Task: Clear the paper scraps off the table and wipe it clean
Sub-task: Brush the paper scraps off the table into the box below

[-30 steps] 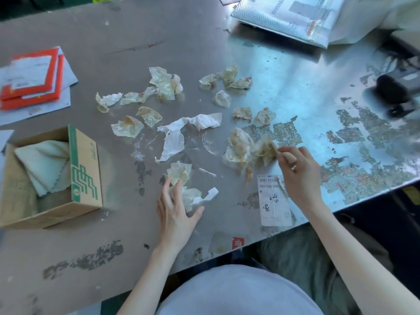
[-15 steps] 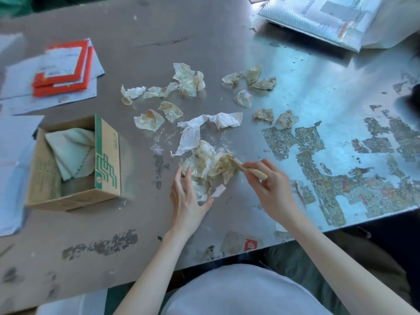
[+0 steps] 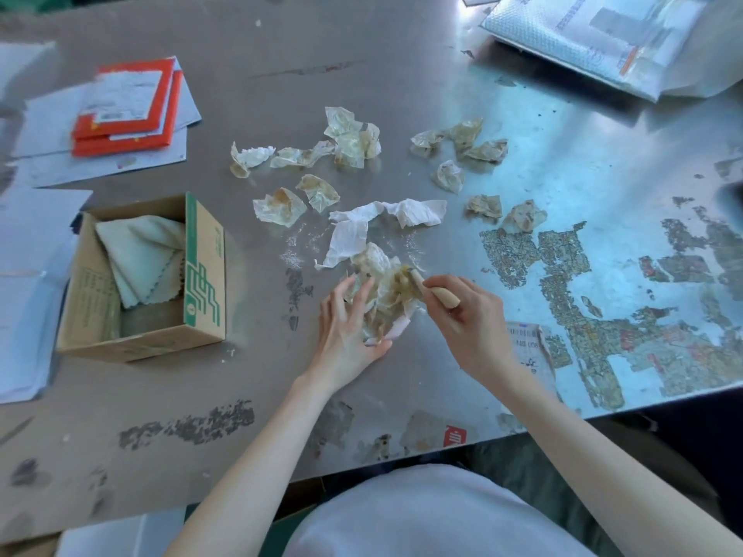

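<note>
Several crumpled, stained paper scraps (image 3: 349, 144) lie scattered over the middle of the metal table (image 3: 362, 66). A white torn strip (image 3: 386, 219) lies among them. A gathered heap of scraps (image 3: 382, 283) sits between my hands. My left hand (image 3: 345, 327) cups the heap's left side with fingers spread. My right hand (image 3: 470, 315) grips a wooden-handled scraper (image 3: 436, 291), its blade pushed into the heap's right side. More scraps (image 3: 458, 144) lie farther right.
An open cardboard box (image 3: 201, 283) holding a pale cloth (image 3: 140, 259) stands at the left. Red booklets (image 3: 128, 106) on papers lie at the far left, a bubble mailer (image 3: 595, 34) at the far right. Stuck sticker residue (image 3: 583, 283) covers the right side; a label (image 3: 526, 347) lies beside my right hand.
My right hand has swept the scraper and scraps leftward into a heap against my left hand. The view has shifted slightly.
</note>
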A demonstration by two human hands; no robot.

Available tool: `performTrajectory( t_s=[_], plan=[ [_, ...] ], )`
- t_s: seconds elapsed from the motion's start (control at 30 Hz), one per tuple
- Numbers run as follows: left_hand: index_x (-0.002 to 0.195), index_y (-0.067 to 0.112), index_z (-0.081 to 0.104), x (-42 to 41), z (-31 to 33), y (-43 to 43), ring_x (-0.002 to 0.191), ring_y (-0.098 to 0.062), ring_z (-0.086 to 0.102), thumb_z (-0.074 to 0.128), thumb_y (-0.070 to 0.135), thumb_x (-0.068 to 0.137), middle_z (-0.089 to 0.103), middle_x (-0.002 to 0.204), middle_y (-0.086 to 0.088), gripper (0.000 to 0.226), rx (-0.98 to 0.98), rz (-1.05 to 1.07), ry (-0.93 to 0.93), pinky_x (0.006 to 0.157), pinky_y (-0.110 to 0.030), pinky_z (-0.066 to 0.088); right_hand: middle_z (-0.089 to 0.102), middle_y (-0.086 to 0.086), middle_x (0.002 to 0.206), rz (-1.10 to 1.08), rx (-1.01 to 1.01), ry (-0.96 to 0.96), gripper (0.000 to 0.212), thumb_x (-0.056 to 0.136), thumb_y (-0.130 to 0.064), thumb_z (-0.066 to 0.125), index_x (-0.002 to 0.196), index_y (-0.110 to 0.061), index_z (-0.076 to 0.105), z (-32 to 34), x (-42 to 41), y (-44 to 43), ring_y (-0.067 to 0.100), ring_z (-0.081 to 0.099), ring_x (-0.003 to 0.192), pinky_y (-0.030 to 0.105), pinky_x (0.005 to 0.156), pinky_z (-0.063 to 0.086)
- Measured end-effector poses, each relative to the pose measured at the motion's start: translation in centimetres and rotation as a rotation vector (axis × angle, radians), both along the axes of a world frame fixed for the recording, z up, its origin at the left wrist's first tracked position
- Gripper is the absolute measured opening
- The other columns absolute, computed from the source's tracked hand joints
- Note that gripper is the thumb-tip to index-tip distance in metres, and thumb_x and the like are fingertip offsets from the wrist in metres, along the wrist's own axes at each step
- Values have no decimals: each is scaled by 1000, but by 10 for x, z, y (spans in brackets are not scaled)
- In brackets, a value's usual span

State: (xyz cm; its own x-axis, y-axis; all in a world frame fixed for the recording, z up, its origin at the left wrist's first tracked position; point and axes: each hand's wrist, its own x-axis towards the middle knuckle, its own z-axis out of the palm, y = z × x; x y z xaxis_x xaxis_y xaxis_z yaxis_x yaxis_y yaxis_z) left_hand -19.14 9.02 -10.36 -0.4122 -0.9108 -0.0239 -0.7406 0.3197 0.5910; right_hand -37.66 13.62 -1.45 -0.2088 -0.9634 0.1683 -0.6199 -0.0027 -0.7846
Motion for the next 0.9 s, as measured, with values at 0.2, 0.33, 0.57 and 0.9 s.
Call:
performTrajectory(
  t_s=[0.2, 0.33, 0.57, 0.9],
  plan=[
    [139, 22, 32, 1, -2, -3, 114, -25, 30, 75, 25, 68, 33, 133, -7, 83, -61, 69, 107, 100, -31, 26, 65, 7, 74, 33, -10, -46, 7, 88, -9, 61, 85, -6, 66, -1, 18, 0, 21, 52, 60, 20, 57, 39],
    [139, 16, 35, 7, 1, -5, 122, -24, 33, 73, 20, 74, 32, 131, -9, 75, -61, 72, 210, 102, -21, 25, 63, 0, 68, 46, -17, -94, 12, 87, -15, 59, 84, -6, 66, 0, 24, 1, 12, 51, 60, 13, 52, 34],
    [141, 20, 34, 23, 22, -10, 129, -17, 28, 69, 21, 80, 27, 135, -2, 70, -84, 22, 272, 108, -32, 33, 61, 5, 63, 2, -14, -198, 8, 86, -10, 60, 84, -8, 67, 11, 29, -4, 27, 55, 58, 38, 51, 44],
    [138, 22, 33, 51, 42, 22, 122, -14, 30, 72, 24, 79, 33, 131, -3, 70, -237, 222, 248, 105, -9, 19, 61, 13, 66, 113, -61, -274, 13, 83, -8, 56, 72, -7, 64, 25, 56, -10, 31, 50, 57, 38, 50, 37]
  ],
)
